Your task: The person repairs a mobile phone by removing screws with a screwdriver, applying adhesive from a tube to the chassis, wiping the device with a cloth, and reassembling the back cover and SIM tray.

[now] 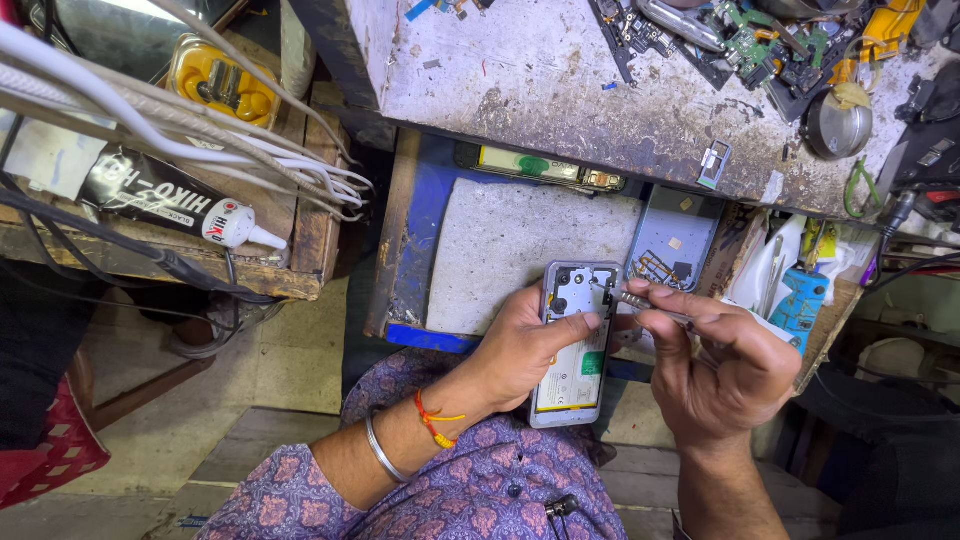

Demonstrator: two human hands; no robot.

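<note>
Cramped repair stall: a scarred grey bench point(560, 90) stands above an open drawer lined with a pale slab point(500, 250). Nearest the camera, the left hand point(520, 350) cradles an opened smartphone point(575, 345), back cover off, battery and metal shield exposed, thumb lying across its middle; that grip is closed around the phone's body. The right hand point(720, 365) pinches a slim screwdriver point(640, 300), its tip touching the phone's upper right corner. Just beyond, in the drawer, lies a grey back cover point(672, 240), with a second phone point(540, 167) tucked under the bench edge. Farther off, circuit boards point(750, 40) litter the bench. At left, a black adhesive tube point(170, 205) rests beneath white cables point(200, 130).
</note>
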